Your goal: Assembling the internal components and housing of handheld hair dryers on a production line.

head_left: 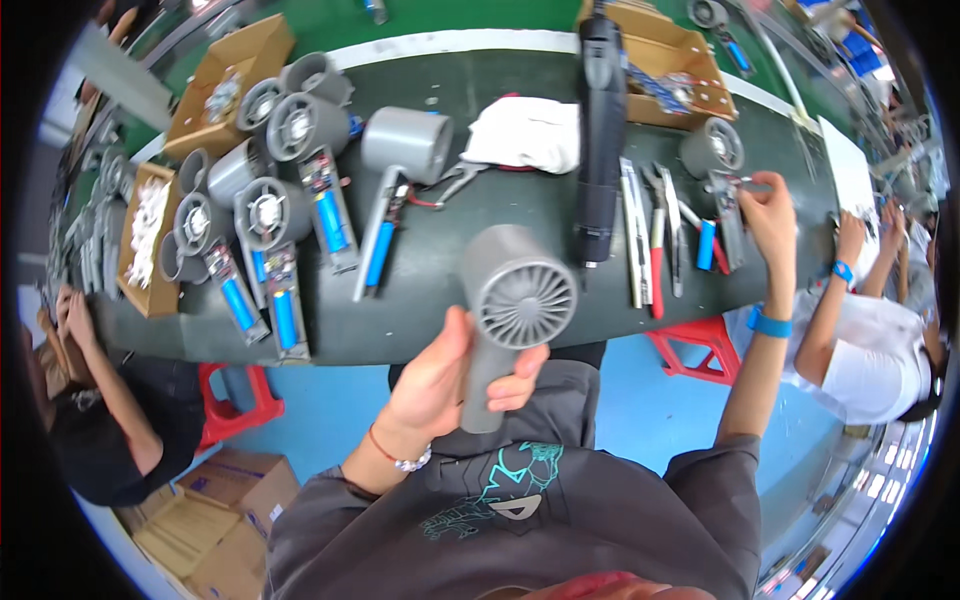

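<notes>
My left hand [425,385] is wrapped round the handle of a grey handheld fan [520,300], held upright above the table's near edge. Its round slatted grille points toward me. Over at the right, the thumb and fingertips of my right hand [770,215] are pinched together beside the open handle of another fan [712,148] lying on the table. What lies between those fingertips is too small to make out. Next to that handle is a blue cylindrical battery [707,245]. A black electric screwdriver [602,140] hangs over the middle of the table.
Several fans with open handles and blue batteries [285,320] crowd the dark table's left side. Tweezers [676,230] and a red-handled tool [657,260] lie right of the screwdriver. A white cloth [525,135] and cardboard boxes [185,135] are farther back. Co-workers sit on both sides.
</notes>
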The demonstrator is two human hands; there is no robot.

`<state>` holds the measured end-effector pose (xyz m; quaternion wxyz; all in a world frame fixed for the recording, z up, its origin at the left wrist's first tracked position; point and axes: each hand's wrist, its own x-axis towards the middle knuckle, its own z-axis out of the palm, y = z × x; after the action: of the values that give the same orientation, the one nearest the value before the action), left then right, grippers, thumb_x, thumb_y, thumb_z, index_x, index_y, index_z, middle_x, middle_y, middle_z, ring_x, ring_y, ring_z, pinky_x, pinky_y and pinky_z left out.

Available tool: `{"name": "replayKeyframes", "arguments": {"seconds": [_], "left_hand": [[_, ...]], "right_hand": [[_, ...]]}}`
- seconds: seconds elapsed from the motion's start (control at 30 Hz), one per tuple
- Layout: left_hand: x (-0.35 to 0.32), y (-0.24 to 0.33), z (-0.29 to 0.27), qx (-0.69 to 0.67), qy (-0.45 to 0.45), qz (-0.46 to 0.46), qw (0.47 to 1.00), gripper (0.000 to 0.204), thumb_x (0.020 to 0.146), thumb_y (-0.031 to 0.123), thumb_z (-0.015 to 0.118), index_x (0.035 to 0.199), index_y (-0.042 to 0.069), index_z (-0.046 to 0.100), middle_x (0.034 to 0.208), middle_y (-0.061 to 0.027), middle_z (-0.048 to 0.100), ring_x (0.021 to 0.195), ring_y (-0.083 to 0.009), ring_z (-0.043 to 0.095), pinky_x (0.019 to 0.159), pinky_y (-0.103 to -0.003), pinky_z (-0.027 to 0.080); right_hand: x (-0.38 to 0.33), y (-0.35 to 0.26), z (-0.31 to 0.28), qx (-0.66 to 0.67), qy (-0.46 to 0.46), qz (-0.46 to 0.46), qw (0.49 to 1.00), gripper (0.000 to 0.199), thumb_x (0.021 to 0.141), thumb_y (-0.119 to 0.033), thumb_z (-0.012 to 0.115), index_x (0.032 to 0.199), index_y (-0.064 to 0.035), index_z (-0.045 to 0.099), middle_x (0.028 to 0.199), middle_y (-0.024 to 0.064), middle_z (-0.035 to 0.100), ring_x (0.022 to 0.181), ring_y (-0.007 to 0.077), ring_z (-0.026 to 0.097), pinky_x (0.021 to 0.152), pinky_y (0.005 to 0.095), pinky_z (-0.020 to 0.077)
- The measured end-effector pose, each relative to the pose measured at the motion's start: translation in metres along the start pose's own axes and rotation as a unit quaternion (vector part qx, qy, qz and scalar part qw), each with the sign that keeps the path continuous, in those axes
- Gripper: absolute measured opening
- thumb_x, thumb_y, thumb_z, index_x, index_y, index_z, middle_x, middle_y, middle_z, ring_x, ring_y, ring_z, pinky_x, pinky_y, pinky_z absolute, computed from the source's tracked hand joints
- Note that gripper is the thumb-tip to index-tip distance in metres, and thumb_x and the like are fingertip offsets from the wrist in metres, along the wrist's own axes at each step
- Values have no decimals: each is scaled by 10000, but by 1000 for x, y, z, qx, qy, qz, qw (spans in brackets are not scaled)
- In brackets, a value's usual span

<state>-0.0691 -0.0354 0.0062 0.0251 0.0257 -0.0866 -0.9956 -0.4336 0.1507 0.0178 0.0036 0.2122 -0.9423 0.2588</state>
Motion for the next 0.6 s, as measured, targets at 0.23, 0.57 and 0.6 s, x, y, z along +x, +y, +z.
{"name": "replayKeyframes", "arguments": {"seconds": [0.23, 0.57, 0.6], "left_hand": [[1, 1, -3, 58, 25, 16, 998, 558, 986, 534, 289, 1215, 39, 407, 887, -56, 484, 591, -64, 373, 529, -220, 360], [-5, 7, -1, 107, 27, -4, 994, 527, 993, 519, 302, 1214, 51, 403, 831, -45, 467, 581, -56, 366, 515, -208, 345], [-6, 9, -1, 117, 37, -11, 992, 522, 994, 518, 301, 1213, 55, 402, 826, -44, 465, 581, -55, 367, 511, -204, 343]], "right_hand": [[-67, -62, -40, 300, 3, -42, 953, 259, 895, -170, 424, 952, 9, 602, 642, -9, 462, 591, 62, 391, 554, 215, 279], [-140, -173, -36, 59, -291, -351, 888, 374, 746, 7, 604, 1116, -31, 649, 604, 84, 520, 536, 232, 506, 515, 337, 397], [-137, -175, -38, 59, -292, -352, 887, 374, 746, 7, 604, 1116, -31, 649, 604, 84, 520, 536, 232, 506, 515, 337, 397]]}}
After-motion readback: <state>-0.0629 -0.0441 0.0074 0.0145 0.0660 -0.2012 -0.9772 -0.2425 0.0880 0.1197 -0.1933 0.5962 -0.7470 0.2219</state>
